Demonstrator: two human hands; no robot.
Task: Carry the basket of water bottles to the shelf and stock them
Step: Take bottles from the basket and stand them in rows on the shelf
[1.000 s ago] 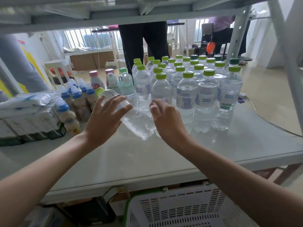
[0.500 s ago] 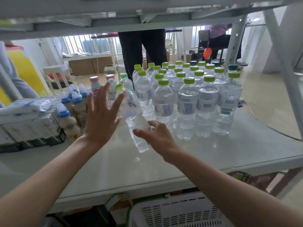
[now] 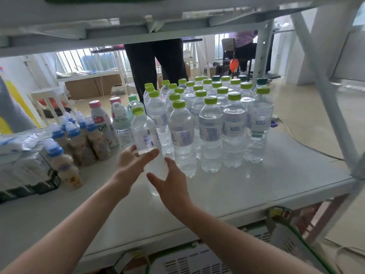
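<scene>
We start with the shelf (image 3: 256, 186), a pale flat deck under a second deck overhead, and its white surface is bare in the near half. On its far half stands the block of water bottles (image 3: 209, 123), green-capped and upright in tight rows, with a cluster of blue-capped drink bottles (image 3: 79, 137) off to the left of it. Below the front edge we see the white basket (image 3: 197, 262) with its green rim, and what it holds is hidden from us. Smaller now: one bottle (image 3: 146, 139) sits between our hands, at the near left corner of the block and just beside the front-row bottles. Its long axis runs nearly upright, the cap tipped a little to the left and away, the base low toward us and seemingly at or just above the shelf. Our left hand (image 3: 132, 165) wraps its lower body from the left, fingers curled around it. Our right hand (image 3: 169, 182) is spread and cups the base from the right and front, touching rather than clamping as far as we can judge. Both hands are about equally near, so we judge the coming move is to straighten it and slide it in against the row.
</scene>
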